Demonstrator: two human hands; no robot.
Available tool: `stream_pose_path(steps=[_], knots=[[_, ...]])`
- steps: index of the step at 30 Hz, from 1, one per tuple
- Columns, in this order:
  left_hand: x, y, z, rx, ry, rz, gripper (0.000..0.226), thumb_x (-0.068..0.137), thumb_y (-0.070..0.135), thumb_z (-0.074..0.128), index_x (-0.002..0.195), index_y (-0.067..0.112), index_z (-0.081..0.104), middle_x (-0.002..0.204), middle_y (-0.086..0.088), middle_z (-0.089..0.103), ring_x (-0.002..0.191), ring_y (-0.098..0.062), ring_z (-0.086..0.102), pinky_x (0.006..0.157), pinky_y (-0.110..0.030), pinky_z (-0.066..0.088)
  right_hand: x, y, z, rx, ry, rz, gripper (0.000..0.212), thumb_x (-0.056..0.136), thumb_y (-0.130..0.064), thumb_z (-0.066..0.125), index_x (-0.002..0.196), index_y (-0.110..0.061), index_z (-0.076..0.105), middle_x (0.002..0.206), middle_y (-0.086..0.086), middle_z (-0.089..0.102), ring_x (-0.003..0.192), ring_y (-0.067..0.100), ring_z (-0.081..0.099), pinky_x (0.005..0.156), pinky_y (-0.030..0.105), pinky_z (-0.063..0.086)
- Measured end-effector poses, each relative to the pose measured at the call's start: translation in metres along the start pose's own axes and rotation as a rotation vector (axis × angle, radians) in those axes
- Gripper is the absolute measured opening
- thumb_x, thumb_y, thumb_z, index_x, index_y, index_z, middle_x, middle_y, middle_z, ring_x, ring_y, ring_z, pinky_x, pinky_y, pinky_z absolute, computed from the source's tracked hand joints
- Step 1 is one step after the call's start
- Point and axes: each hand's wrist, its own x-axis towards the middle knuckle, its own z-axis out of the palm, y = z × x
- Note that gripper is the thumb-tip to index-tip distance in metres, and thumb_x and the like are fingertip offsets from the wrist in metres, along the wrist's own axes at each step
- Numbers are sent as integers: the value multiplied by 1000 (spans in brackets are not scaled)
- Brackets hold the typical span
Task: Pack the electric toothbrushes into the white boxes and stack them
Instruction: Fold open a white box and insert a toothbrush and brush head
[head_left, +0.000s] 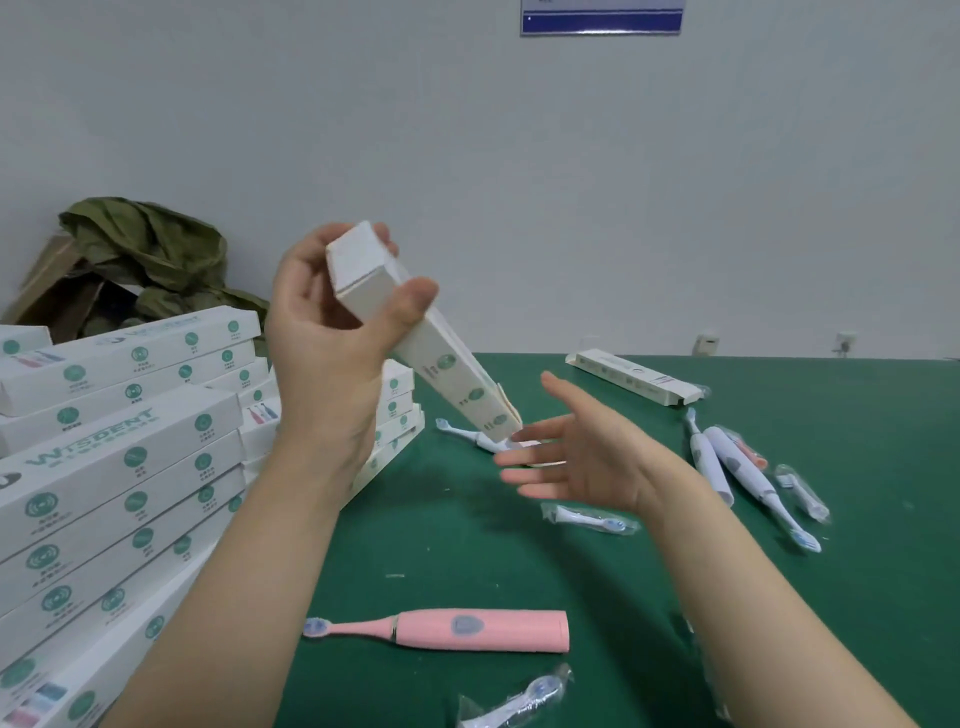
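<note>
Many white boxes stacked, several toothbrushes left to pack.
I judge the job well along: the stack stands just left of my left hand, which grips one white box by its upper end, tilted down so that its open lower end almost meets the straight fingers of my right hand, spread and holding nothing. Whether that box is filled I cannot tell. A pink toothbrush lies nearer me than both hands; pale toothbrushes lie right of the right hand.
</note>
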Motion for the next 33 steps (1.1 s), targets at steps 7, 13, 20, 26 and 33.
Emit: stream_pose_path(steps=[7,13,20,26,33], knots=[[11,-27,-24,44,115,-298,44,64,7,77,101,14,54,97,0,65,86,-8,65,74,-16,51,3,-1,-1,431,3,-148,14,88,-5,59,97,6,57,83,20,67,72,31,71,58,30,60],[8,-34,-41,1147,-238,-314,53,68,22,84,115,21,60,118,7,55,111,-13,52,90,-25,40,4,2,-11,358,183,-266,15,83,7,50,96,10,56,88,24,68,75,31,70,71,31,60],[-16,-49,-12,1166,-565,-113,79,65,36,84,134,22,48,128,5,51,117,-12,45,84,-14,24,0,-1,9,-47,162,-412,10,85,1,59,90,9,56,76,18,71,70,24,70,81,34,58],[-23,-60,-9,1029,-556,-29,52,68,18,81,108,29,48,106,9,49,88,7,40,75,1,28,-11,-8,24,-177,305,-454,23,95,-28,52,95,-5,52,79,11,70,69,22,72,67,33,60],[-24,-53,-10,1070,-706,-17,67,79,1,59,119,49,32,133,4,25,124,-15,37,101,-31,35,-17,-9,35,-147,327,-610,24,93,-11,45,90,5,64,78,14,71,65,17,68,69,32,59]])
